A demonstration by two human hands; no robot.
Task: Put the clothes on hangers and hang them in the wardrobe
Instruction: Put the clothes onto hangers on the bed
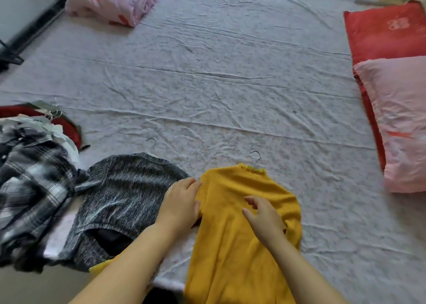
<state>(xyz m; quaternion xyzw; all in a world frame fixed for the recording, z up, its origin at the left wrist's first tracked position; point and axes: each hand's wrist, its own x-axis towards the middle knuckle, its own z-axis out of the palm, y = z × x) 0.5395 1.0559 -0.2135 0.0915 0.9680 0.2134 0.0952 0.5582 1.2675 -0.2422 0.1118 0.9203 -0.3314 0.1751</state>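
A mustard-yellow knit sweater (235, 239) lies front-down-or-up, I cannot tell which, at the near edge of the bed sheet (230, 84), with a metal hanger hook (255, 156) poking out of its collar. The left hand (182, 202) grips the sweater's left shoulder edge, fingers and thumb curled round the bunched knit. The right hand (262, 218) is over the chest area, fingers loosely bent and apart; whether it touches the knit is unclear. Just left lies a grey marled top (119, 195) on its own hanger, then a heap with a plaid shirt (30, 181). A red pillow (385, 31) and a pink pillow (401, 119) sit far right.
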